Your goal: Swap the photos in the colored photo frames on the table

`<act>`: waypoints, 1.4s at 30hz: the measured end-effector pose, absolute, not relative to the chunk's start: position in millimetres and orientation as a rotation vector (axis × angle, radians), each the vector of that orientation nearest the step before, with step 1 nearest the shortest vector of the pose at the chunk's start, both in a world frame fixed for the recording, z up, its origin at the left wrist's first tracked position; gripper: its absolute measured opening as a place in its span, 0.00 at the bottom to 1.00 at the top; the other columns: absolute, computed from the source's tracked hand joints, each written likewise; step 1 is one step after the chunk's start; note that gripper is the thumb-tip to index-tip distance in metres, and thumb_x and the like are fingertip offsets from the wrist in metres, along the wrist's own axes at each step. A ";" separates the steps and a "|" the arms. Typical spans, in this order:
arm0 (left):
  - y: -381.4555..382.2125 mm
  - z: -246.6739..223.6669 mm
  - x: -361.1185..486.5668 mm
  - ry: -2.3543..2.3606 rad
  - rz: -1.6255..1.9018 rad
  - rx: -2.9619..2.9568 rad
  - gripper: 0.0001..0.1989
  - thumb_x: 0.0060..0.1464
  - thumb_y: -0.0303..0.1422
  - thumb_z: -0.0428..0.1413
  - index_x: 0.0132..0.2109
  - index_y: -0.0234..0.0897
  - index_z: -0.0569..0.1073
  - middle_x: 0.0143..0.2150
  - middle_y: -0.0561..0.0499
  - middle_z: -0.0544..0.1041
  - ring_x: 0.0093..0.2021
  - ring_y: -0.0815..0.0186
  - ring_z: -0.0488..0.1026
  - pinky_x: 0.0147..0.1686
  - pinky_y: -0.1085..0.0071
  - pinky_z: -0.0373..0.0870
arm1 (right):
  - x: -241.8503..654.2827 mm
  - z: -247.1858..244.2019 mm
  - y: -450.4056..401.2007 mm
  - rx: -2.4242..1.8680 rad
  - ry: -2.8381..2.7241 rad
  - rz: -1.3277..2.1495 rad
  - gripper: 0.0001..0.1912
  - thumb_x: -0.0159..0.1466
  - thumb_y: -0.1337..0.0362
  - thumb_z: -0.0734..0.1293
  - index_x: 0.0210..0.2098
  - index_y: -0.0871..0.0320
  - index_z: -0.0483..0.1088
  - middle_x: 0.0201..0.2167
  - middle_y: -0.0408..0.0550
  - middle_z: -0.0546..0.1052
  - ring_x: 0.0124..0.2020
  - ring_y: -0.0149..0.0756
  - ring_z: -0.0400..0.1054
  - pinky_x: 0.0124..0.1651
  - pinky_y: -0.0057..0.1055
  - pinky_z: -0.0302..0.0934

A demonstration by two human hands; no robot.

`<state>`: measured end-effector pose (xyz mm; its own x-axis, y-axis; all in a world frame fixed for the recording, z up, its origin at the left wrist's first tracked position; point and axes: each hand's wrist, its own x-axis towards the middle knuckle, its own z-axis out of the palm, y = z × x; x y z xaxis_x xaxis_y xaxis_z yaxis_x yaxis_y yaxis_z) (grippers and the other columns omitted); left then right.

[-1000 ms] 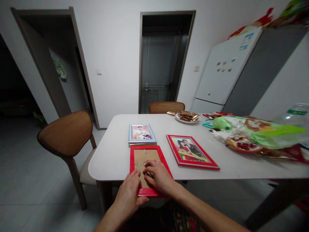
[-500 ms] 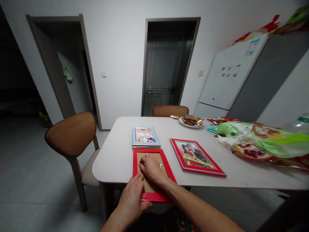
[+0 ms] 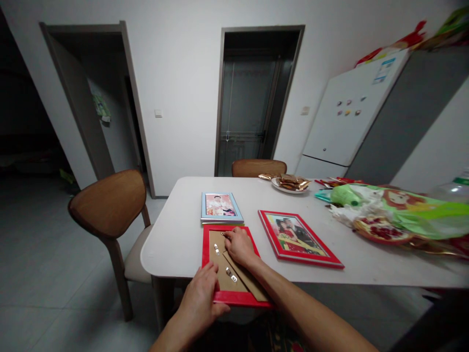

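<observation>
A red picture frame [image 3: 205, 249] lies face down at the table's near edge, showing its brown backing board [image 3: 219, 268]. My left hand [image 3: 202, 288] grips its lower left corner, fingers over the left side and thumb at the near edge. My right hand [image 3: 240, 247] is closed over the upper part of the backing, fingertips near its top end; what they pinch is hidden. Two metal clips [image 3: 231, 275] show on the board. A slanting brown stand flap [image 3: 249, 279] runs from beneath my right hand to the frame's lower right corner.
Beyond the frame lies a blue picture frame [image 3: 204, 208]; to its right, another red picture frame [image 3: 271, 239]. Farther right are a plate of wrapped snacks [image 3: 289, 184], an opened pomegranate [image 3: 381, 231] and green plastic packaging [image 3: 421, 210]. A wooden chair [image 3: 110, 205] stands left of the table [image 3: 168, 234].
My right hand has moved right and slightly up over the backing. The clips and the slanting flap now show more fully. My left hand keeps its place on the frame.
</observation>
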<state>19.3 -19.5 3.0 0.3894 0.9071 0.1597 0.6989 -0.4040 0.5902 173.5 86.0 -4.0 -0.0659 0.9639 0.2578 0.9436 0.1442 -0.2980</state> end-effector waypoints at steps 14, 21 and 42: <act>-21.2 5.3 19.4 1.401 0.640 2.211 0.26 0.32 0.26 0.61 0.44 0.34 0.68 0.55 0.39 0.63 0.57 0.55 0.56 0.54 0.57 0.54 | 204.5 25.6 18.1 -1.683 -2.255 0.323 0.20 0.50 0.53 0.63 0.39 0.56 0.69 0.35 0.50 0.70 0.34 0.36 0.64 0.34 0.27 0.54; -20.7 7.1 17.1 1.303 0.824 2.037 0.26 0.34 0.26 0.60 0.45 0.36 0.66 0.58 0.39 0.58 0.57 0.55 0.55 0.55 0.56 0.53 | 203.3 33.5 24.2 -1.713 -2.166 0.320 0.19 0.48 0.62 0.65 0.40 0.58 0.69 0.36 0.49 0.70 0.36 0.35 0.63 0.37 0.26 0.54; 31.9 11.8 -94.5 1.591 1.099 1.376 0.19 0.40 0.31 0.54 0.43 0.35 0.64 0.27 0.54 0.74 0.28 0.64 0.73 0.29 0.69 0.70 | 239.7 6.3 34.3 -1.962 -1.980 0.208 0.22 0.52 0.65 0.60 0.48 0.62 0.62 0.38 0.54 0.72 0.39 0.39 0.65 0.38 0.29 0.54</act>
<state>-94.5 31.9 11.8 -0.1416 0.9899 -0.0040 0.3464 0.0533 0.9366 239.7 34.3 6.3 0.0154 0.9901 0.1394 0.9396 0.0334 -0.3407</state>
